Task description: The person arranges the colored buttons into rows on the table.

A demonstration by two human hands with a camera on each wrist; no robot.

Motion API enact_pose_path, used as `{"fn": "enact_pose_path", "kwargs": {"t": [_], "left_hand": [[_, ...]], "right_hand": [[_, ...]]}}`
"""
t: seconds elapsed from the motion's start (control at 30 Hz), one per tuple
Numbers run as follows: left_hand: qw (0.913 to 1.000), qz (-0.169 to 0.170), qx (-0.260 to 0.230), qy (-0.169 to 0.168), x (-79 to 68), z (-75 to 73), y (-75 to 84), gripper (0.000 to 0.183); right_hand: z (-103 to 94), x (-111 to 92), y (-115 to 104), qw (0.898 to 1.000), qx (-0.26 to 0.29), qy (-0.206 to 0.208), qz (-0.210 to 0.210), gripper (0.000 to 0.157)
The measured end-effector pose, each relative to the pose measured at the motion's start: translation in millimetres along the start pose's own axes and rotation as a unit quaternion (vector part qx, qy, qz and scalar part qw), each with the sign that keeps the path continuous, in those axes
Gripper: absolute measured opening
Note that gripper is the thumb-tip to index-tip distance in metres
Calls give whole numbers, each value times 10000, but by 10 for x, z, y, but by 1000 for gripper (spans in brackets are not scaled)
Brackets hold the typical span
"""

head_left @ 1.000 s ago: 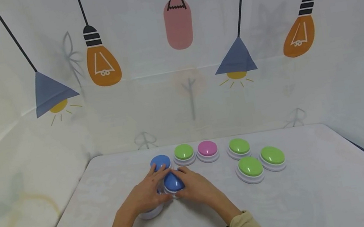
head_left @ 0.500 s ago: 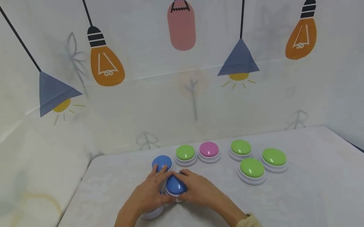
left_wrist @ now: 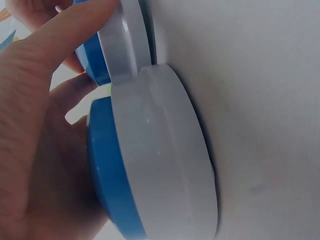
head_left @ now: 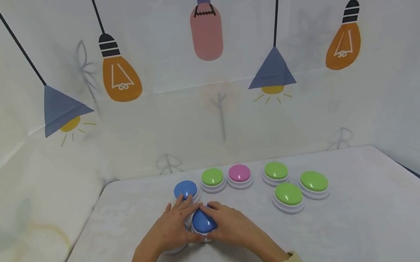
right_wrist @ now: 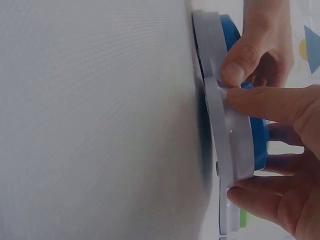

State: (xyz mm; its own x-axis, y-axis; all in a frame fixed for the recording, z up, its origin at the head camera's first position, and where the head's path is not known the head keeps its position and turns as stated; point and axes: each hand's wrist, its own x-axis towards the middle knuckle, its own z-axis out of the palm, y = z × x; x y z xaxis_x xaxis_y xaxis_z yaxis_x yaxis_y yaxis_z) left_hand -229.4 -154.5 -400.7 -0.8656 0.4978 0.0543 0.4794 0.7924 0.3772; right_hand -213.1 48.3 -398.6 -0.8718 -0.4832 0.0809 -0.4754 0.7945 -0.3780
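Both hands hold one blue push button (head_left: 203, 221) with a white base, near the middle of the white table. From its left side my left hand (head_left: 166, 231) grips it, thumb at the near edge and fingers at the far side. On its right my right hand (head_left: 233, 223) pinches the base between thumb and fingers. Under my left palm sits a second blue push button (left_wrist: 165, 150), mostly hidden in the head view and plain in the left wrist view. A third blue push button (head_left: 185, 189) lies just beyond my left fingertips.
Along the back stand a green button (head_left: 212, 177) and a pink button (head_left: 239, 172) side by side. Several green buttons (head_left: 289, 193) are grouped to the right. The white table (head_left: 369, 216) meets a cloth backdrop printed with lamps (head_left: 122, 78).
Both hands have drawn the held blue push button a little toward me, away from the blue one behind. The other buttons stay where they were.
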Motion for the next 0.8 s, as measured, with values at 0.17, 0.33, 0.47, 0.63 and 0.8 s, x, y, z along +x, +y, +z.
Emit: {"fn": "enact_pose_path", "kwargs": {"t": [0.17,0.33,0.47,0.63,0.8], "left_hand": [[9999,100,25,53,-21,-1,26,84],[9998,134,135,58,-25,19,32,84],[9997,131,188,50,-24,22,41,84],[9997,93,213,27,-34,3,66,85],[9998,36,208,-11,-54,-13,86,85]], "right_hand": [[-9,-24,-13,10000,47,-53,-48,75],[-4,-43,-8,9998,148,-117,-76,74],[9,-56,9,9997,187,-54,-137,73],[22,-64,20,9996,219,-15,-190,73],[19,-70,-1,9997,194,-14,-147,74]]}}
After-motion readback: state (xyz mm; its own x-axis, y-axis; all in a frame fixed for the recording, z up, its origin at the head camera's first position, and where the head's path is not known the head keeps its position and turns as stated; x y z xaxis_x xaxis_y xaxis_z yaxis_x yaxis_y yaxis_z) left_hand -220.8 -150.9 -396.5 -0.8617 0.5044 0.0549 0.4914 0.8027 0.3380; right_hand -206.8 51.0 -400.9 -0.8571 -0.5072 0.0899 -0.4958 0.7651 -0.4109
